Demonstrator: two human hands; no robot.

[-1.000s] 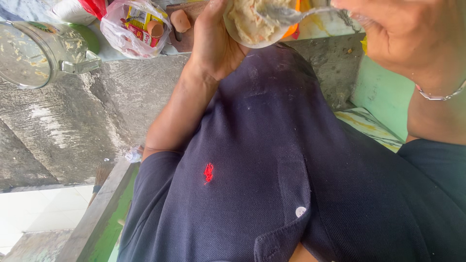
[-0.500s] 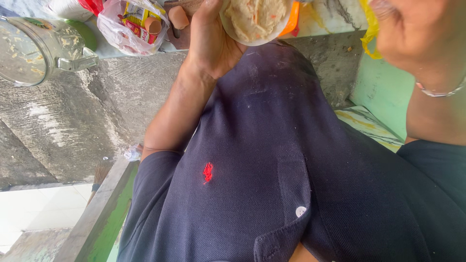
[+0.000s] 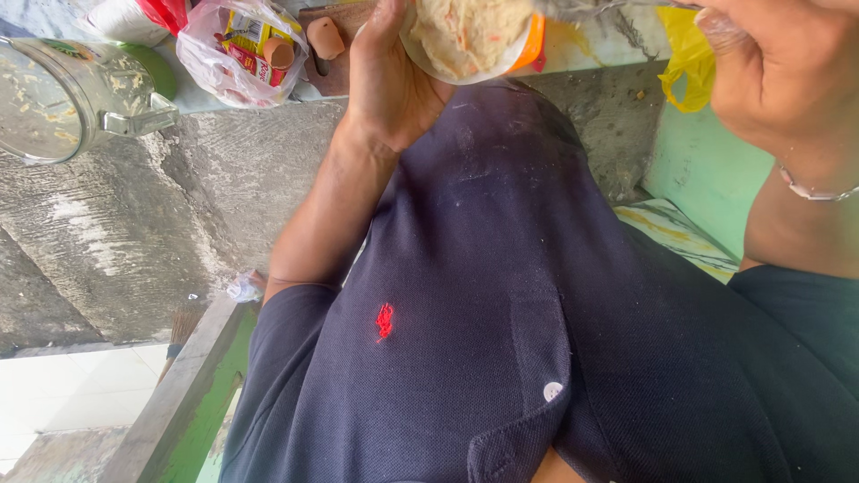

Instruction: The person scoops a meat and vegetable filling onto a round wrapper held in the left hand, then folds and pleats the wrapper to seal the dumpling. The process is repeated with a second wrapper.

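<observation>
Holding a round bowl (image 3: 470,36) at the top edge of the frame, the left hand (image 3: 389,85) wraps its rim and underside, fingers closed on it. Bowl's mouth faces the camera and tilts toward the person; it is round, so no clear long axis, and its upper part is cut off by the frame. Bowl has a pale rim with an orange outer side and is filled with a lumpy beige mash (image 3: 465,27) flecked with orange bits. Right hand (image 3: 778,72) sits at top right, fingers curled together, a thin bracelet (image 3: 819,190) on the wrist; something greyish (image 3: 608,7) runs from it toward the bowl, too blurred to say what, so its grip cannot be told. Dark navy shirt (image 3: 501,313) fills the lower frame, close under the bowl. Concrete ledge (image 3: 179,206) lies to the left, bearing a glass jar (image 3: 63,89) with a handle and a clear plastic bag (image 3: 237,49) of packets; both well apart from the bowl. Yellow bag (image 3: 689,67) lies between the hands.
</observation>
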